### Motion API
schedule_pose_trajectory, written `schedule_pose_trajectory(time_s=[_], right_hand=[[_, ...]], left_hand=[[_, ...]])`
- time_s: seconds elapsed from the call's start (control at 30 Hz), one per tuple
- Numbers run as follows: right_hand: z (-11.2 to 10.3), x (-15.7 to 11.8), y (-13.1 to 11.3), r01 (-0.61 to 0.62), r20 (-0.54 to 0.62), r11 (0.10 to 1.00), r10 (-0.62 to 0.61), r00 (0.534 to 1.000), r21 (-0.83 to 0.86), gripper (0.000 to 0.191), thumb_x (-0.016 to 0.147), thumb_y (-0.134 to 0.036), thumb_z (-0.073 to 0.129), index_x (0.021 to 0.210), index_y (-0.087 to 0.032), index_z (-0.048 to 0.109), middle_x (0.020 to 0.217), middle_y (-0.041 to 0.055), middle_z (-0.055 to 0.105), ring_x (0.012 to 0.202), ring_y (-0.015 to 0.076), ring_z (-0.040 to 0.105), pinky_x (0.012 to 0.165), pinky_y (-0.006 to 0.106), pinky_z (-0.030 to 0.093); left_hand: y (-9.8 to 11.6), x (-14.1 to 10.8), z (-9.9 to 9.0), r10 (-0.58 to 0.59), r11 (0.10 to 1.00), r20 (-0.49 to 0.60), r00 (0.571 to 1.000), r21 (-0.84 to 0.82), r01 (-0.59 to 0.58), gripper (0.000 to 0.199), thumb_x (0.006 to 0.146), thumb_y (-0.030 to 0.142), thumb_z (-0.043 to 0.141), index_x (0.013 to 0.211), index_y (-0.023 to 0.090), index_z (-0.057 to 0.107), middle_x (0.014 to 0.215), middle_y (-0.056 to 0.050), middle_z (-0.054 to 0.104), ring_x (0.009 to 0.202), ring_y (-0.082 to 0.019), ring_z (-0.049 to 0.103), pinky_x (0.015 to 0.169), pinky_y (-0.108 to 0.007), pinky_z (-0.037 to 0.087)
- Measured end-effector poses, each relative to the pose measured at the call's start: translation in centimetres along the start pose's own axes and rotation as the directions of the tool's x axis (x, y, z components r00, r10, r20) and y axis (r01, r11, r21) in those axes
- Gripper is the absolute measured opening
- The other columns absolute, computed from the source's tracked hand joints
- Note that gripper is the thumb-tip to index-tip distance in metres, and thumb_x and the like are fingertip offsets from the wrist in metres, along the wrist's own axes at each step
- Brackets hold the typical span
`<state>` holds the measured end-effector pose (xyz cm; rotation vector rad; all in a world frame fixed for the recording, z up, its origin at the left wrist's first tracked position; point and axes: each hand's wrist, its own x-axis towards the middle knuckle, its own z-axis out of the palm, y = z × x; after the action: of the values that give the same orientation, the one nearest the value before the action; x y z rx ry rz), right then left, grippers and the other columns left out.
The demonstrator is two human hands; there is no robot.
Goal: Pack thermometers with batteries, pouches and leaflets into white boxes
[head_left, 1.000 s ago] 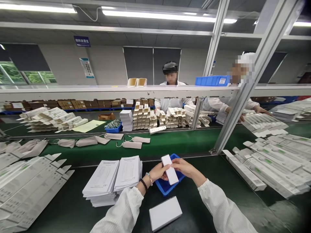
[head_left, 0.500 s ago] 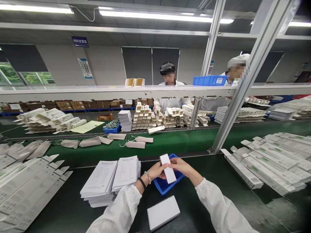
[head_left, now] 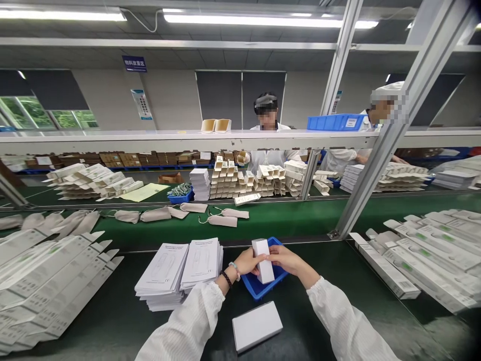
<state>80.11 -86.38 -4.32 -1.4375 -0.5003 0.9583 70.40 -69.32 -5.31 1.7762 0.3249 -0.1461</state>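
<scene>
Head view: the left hand (head_left: 248,261) and right hand (head_left: 286,259) meet at a small white carton (head_left: 262,260), which stands nearly upright between them. Both hands are narrowed on it, not spread, with the fingers of each pressed to its sides. Its lower end sits over a blue tray (head_left: 252,291); whether it touches the tray floor cannot be told. Good handling here appears to call for even pressure from both sides, so the thin card does not dent, and for keeping the carton square above the tray. Two leaflet stacks (head_left: 201,263) lie just left of the tray, and a flat white box (head_left: 257,327) lies nearer the person on the dark belt (head_left: 216,336). Long white cartons (head_left: 48,286) are fanned out at left, with more (head_left: 424,260) at right.
</scene>
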Motion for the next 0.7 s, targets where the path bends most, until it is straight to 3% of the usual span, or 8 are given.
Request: schedule_pose_trajectory(time_s=[0.33, 0.7], right_hand=[[0.2, -0.5, -0.7, 0.045, 0.028, 0.999, -0.045, 0.999, 0.017, 0.056, 0.056, -0.043, 0.091, 0.097, -0.018, 0.063, 0.101, 0.0070, 0.068, 0.103, 0.0268, 0.065, 0.096, 0.042, 0.047], [0.1, 0.0, -0.1, 0.014, 0.032, 1.000, -0.015, 0.999, 0.023, 0.067, 0.053, -0.051, 0.093, 0.102, -0.018, 0.060, 0.093, 0.0051, 0.068, 0.095, 0.0246, 0.067, 0.089, 0.039, 0.049]], left_hand=[[1.0, -0.8, -0.4, 0.052, 0.998, 0.088, 0.995, -0.024, -0.050, 0.050, 0.090, 0.048, 0.064, 0.121, 0.010, 0.054, 0.066, -0.002, 0.067, 0.052, -0.016, 0.065, 0.049, -0.024, 0.053], [0.9, -0.7, 0.3, -0.048, 0.999, 0.057, 0.997, -0.021, 0.049, 0.047, 0.096, 0.050, 0.057, 0.122, 0.011, 0.057, 0.073, 0.000, 0.067, 0.052, -0.011, 0.063, 0.051, -0.023, 0.054]])
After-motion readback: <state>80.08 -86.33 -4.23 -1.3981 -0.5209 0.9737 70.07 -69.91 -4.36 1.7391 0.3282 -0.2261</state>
